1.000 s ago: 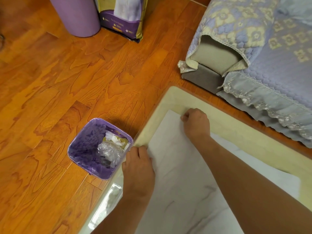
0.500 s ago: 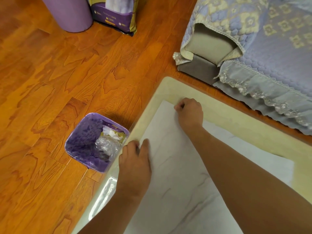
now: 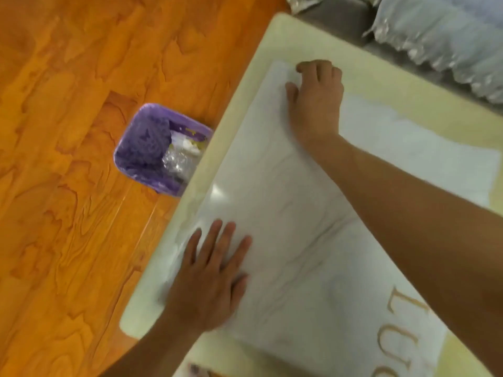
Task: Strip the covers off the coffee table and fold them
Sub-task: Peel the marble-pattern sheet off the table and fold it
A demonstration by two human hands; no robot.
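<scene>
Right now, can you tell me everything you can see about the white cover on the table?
The white cover is a thin, smooth sheet with faint grey marble veins and gold letters near one end. It lies flat on the cream table, apparently folded over itself. The left hand presses flat on it; the right hand grips its far corner.

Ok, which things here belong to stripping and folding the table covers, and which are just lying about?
Job in hand:
- white marble-patterned cover sheet
- cream table top
- left hand, flat on the sheet
- right hand, fingers curled at the sheet's far corner

Lying about:
- purple square waste bin
- orange wooden floor
- grey frilled sofa cover
</scene>
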